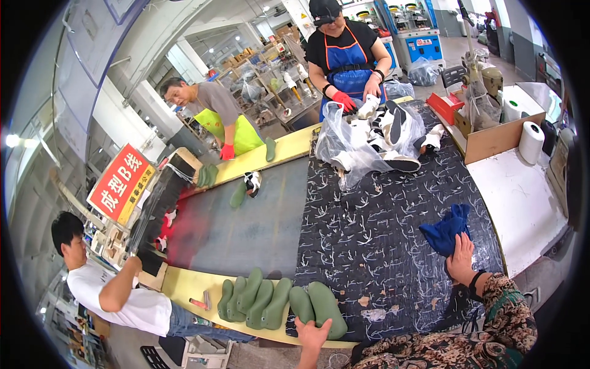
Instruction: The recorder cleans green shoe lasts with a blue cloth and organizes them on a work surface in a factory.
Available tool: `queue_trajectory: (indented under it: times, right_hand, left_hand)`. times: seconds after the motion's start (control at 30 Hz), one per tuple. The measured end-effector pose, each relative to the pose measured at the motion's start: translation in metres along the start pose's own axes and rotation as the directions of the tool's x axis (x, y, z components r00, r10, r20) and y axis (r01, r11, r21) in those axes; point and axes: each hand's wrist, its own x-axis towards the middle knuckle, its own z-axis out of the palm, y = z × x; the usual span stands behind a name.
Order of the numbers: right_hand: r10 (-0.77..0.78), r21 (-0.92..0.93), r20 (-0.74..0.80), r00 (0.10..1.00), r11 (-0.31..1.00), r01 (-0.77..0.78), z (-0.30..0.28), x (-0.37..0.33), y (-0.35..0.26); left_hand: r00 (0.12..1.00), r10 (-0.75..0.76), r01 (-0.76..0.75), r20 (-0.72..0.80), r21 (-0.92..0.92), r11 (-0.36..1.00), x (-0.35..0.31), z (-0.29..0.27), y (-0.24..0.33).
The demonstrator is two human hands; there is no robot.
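Note:
My left hand [311, 337] is at the near edge of the table, its thumb and fingers around the lower ends of two green shoe lasts [327, 310]. More green shoe lasts [255, 301] stand in a row just left of it, on the yellow border strip. To the right, my right hand [461, 261] grips the lower edge of a crumpled dark blue cloth [447, 230], which rests on the black table cover [369, 246]. The palm side of this hand is hidden.
Across the table a person in a blue apron handles white-and-black shoes [393, 126] in a clear plastic bag [353, 172]. Two other people stand along the left. A grey conveyor belt [246, 227] carries a shoe and a last. White thread cones [531, 141] stand at right.

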Motion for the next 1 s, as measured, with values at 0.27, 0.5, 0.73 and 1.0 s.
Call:
queue_trajectory:
  times: [0.27, 0.5, 0.73, 1.0]
  right_hand:
    - [-0.026, -0.01, -0.027, 0.999, 1.0, 0.026, 0.001, 0.004, -0.004]
    - [-0.023, -0.012, -0.027, 0.999, 1.0, 0.023, 0.004, 0.002, -0.002]
    - [-0.011, 0.004, -0.002, 1.0, 1.0, 0.011, 0.002, 0.001, 0.001]
    - [-0.025, -0.005, -0.013, 1.0, 1.0, 0.025, 0.006, 0.002, 0.003]
  left_hand:
    - [1.0, 0.001, -0.002, 0.026, 0.044, 0.999, 0.01, 0.021, 0.002]
    - [0.991, 0.106, -0.113, -0.081, -0.08, 0.99, 0.008, 0.026, -0.017]
    - [0.984, 0.033, -0.036, -0.174, -0.015, 0.999, 0.003, 0.026, 0.0]
    - [0.989, -0.016, 0.012, -0.149, -0.022, 1.0, 0.004, 0.016, 0.012]
